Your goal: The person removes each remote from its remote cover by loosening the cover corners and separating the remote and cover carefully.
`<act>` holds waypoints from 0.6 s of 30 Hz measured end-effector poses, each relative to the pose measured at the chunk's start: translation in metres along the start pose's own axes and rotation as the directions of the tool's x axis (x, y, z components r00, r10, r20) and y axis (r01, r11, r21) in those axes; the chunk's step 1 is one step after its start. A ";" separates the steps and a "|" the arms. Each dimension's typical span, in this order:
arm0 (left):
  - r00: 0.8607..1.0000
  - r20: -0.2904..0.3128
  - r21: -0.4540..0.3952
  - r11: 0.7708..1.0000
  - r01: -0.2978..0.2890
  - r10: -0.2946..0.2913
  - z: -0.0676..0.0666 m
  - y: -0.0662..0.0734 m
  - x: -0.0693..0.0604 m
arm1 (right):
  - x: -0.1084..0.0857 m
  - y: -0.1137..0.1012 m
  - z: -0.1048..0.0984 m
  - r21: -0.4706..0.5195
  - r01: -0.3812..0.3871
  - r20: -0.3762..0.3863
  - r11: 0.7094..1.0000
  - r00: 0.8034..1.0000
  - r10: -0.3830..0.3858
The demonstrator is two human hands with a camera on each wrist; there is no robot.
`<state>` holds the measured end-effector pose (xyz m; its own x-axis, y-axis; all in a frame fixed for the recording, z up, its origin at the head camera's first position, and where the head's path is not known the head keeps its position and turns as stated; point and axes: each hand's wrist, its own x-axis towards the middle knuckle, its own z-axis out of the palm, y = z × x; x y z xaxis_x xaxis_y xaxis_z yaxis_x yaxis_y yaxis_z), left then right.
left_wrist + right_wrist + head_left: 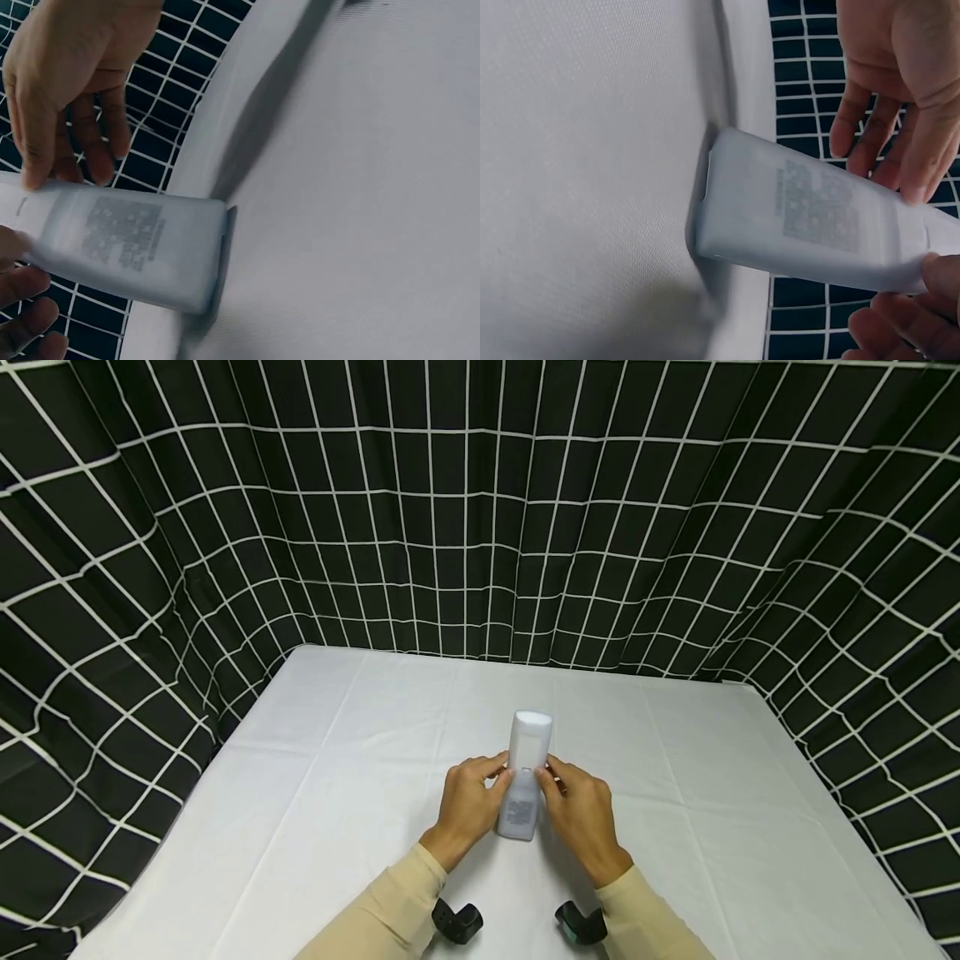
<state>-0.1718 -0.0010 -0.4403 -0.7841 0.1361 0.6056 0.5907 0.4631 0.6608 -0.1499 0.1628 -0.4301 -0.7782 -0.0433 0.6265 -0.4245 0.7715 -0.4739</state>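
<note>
A pale, semi-translucent bottle [518, 818] with a lighter upper part stands upright on the white cloth, a block of small grey print on its near side. From the left, my left hand [467, 800] pinches it around mid-height between thumb and fingers. My right hand [583, 814] grips it from the right at about the same height, its thumb on the near face by the seam. Both wrist views show the lower part of the bottle [191, 240] [742, 202], its base against the cloth; the fingers behind it are partly hidden.
A white cloth [337, 760] with fold lines covers the table. Black curtains [480, 518] with a white grid stand at the back and on both sides. Black devices [459, 924] [582, 924] sit at both wrists, beside the beige sleeves.
</note>
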 end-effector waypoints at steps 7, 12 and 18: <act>0.991 0.108 0.018 0.997 0.076 -0.077 0.001 -0.001 0.003 | 0.003 0.003 0.002 -0.031 -0.064 0.020 0.997 0.998 0.065; 0.987 0.122 0.009 0.995 0.101 -0.102 0.001 0.001 0.004 | 0.004 0.004 0.004 0.000 -0.101 0.039 0.995 0.994 0.101; 0.977 0.140 -0.011 0.987 0.161 -0.158 0.003 -0.001 0.005 | 0.007 0.002 0.005 0.022 -0.167 0.086 0.986 0.983 0.165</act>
<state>-0.1768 0.0018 -0.4395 -0.8865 0.1821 0.4255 0.4585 0.4696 0.7544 -0.1582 0.1612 -0.4301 -0.8743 0.0301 0.4845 -0.2984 0.7539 -0.5853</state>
